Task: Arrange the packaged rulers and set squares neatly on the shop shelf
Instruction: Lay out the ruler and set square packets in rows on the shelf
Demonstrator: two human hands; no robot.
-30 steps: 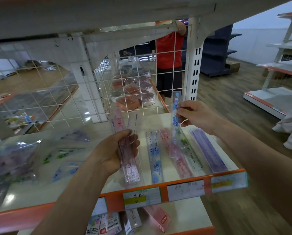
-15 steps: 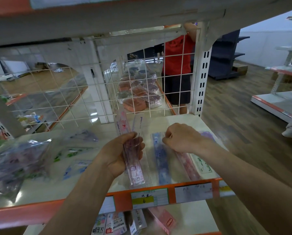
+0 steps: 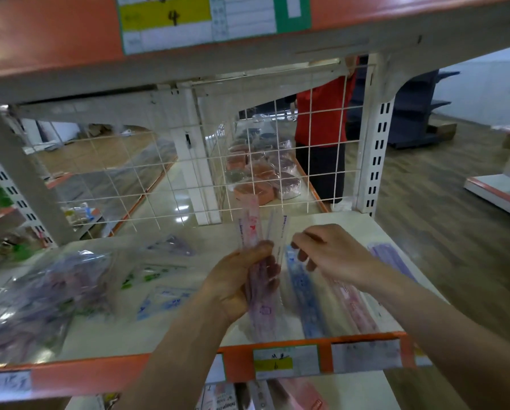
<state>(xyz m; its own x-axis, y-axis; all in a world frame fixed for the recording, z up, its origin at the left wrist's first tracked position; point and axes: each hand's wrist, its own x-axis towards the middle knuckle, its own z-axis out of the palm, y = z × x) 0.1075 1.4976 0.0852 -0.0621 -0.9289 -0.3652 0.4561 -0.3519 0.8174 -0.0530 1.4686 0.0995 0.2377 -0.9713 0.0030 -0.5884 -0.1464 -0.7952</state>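
Observation:
My left hand (image 3: 236, 285) grips a bunch of packaged rulers (image 3: 255, 232), pink and clear, upright above the white shelf (image 3: 348, 229). My right hand (image 3: 333, 255) is just right of them, fingers curled, fingertips at the edge of the clear ruler; whether it pinches it is unclear. Lying flat on the shelf are a blue packaged ruler (image 3: 305, 294), a pink one (image 3: 355, 309) and a purple one (image 3: 391, 255). Packaged set squares (image 3: 159, 297) lie to the left, beside a heap of bagged purple items (image 3: 41, 294).
A wire grid (image 3: 188, 179) backs the shelf, with an upper shelf edge (image 3: 70, 34) close overhead. Behind the grid a person in a red shirt (image 3: 321, 113) stands beside round packaged items (image 3: 262, 176). More packs sit on the lower shelf (image 3: 277, 395).
My right hand set its blue ruler down on the shelf, then lifted toward the rulers in my left hand. The view moved closer and lower under the upper shelf.

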